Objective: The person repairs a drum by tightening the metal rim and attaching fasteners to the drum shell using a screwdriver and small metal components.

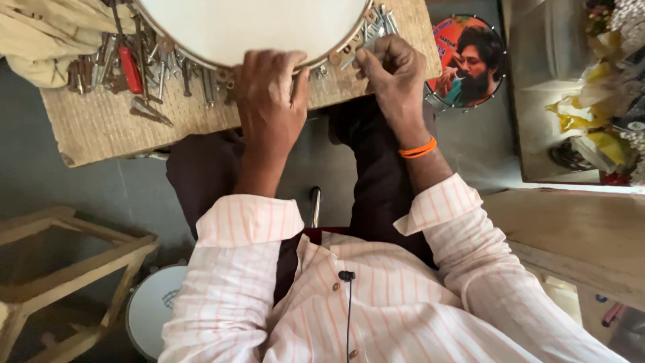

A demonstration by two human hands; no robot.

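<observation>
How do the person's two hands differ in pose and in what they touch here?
The left hand lies flat, gripping the white drum's rim; the right hand pinches a small metal tool at the rim. The right wrist bears an orange band; the left is bare. Both rest at the drum's near edge.

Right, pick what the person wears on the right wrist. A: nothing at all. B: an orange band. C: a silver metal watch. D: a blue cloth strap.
B: an orange band circles the wrist just behind the right hand, which rests at the rim of the round white drum head on the wooden board.
</observation>
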